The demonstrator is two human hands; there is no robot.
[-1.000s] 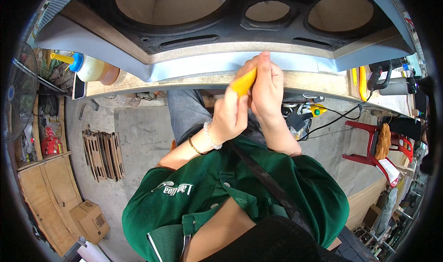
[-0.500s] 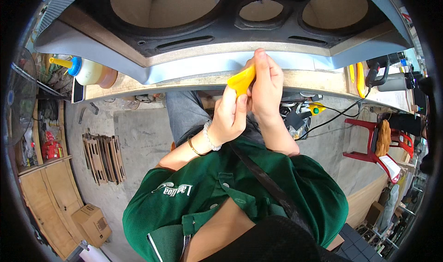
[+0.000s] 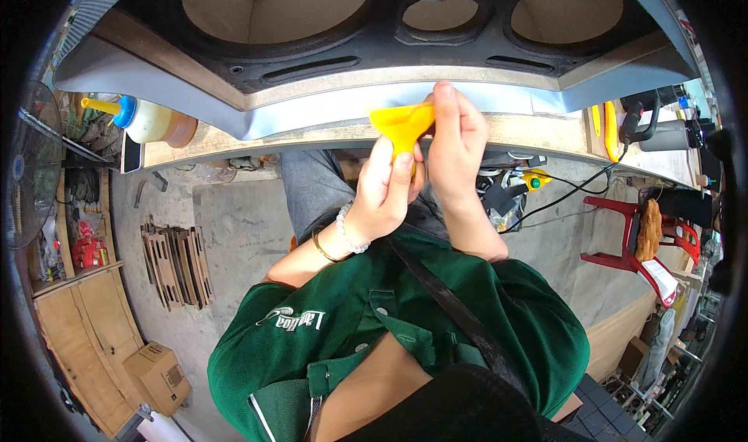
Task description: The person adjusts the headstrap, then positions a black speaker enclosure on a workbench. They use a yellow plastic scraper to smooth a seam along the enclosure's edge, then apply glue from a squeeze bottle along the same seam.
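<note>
A yellow plastic scraper (image 3: 402, 124) is pressed against the front edge of a black panel with round cut-outs (image 3: 374, 45), where pale blue-grey film (image 3: 312, 115) wraps the edge. My left hand (image 3: 382, 193) grips the scraper's handle from below. My right hand (image 3: 456, 142) holds the scraper's right side, fingertips reaching up onto the film. The panel lies on a wooden workbench (image 3: 530, 130).
A glue bottle with yellow nozzle (image 3: 144, 119) stands at the bench's left. A yellow tool (image 3: 604, 126) and a black tool (image 3: 647, 126) lie at its right. Below are a concrete floor, wooden slats (image 3: 171, 263), a cardboard box (image 3: 160, 376) and a red stool (image 3: 639, 235).
Both hands and the scraper have shifted slightly up along the film-covered edge; the scraper's blade now lies flatter against it.
</note>
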